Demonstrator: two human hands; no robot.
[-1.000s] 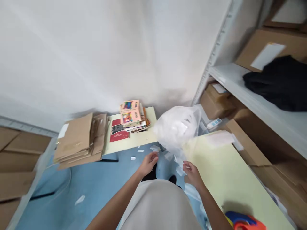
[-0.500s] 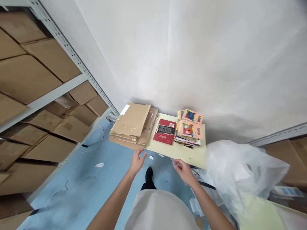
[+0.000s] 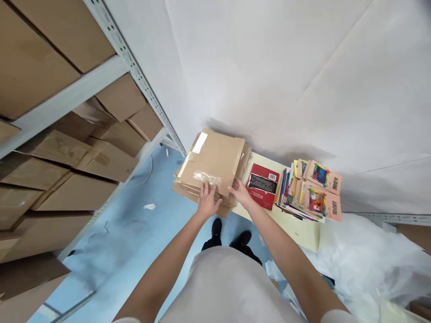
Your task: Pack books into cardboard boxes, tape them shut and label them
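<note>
A stack of flattened cardboard [image 3: 218, 157] lies at the left end of a pale yellow board, with a white label and clear tape on its top sheet. On the front edge of that sheet rests my left hand [image 3: 208, 202], fingers spread over the tape and thumb apart. My right hand [image 3: 240, 193] grips the sheet's front right corner; some of its fingertips are hidden. Just right of it lies a red book [image 3: 262, 184] with a black panel and a barcode. Beyond the book, picture booklets [image 3: 319, 197] are piled unevenly on other thin books.
Shelves of cardboard boxes [image 3: 77, 188] stand on the left. The yellow board [image 3: 303, 231] runs along a white wall. A large translucent plastic bag [image 3: 367, 255] bulges at the right. Paper scraps [image 3: 149, 206] lie on the blue floor.
Both hands have moved forward onto the cardboard stack, and the right has come left to its corner. The clear scrap in my right hand is out of sight. The view has shifted left.
</note>
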